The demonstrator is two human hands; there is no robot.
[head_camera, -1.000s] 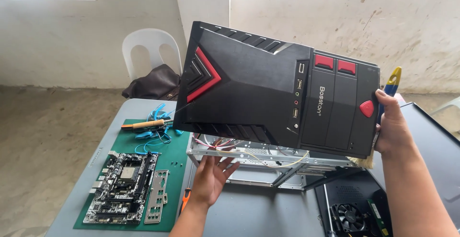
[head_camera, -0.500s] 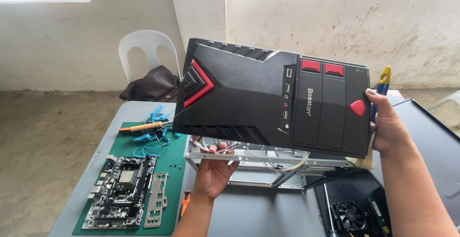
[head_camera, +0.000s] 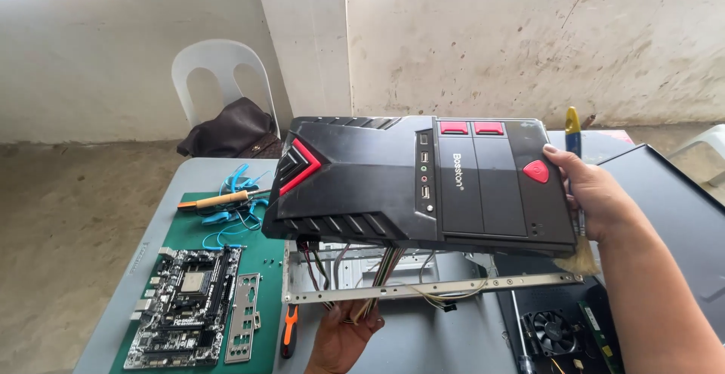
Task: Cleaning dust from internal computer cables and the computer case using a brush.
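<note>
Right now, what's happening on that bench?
A person holds a black and red computer front panel above the bare metal case frame. The right hand grips the panel's end together with a small brush; the left hand is under the frame by the loose wires. A motherboard lies on the green mat.

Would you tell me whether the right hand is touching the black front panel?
Touching: the head view shows the right hand gripping the black front panel at its edge.
</note>
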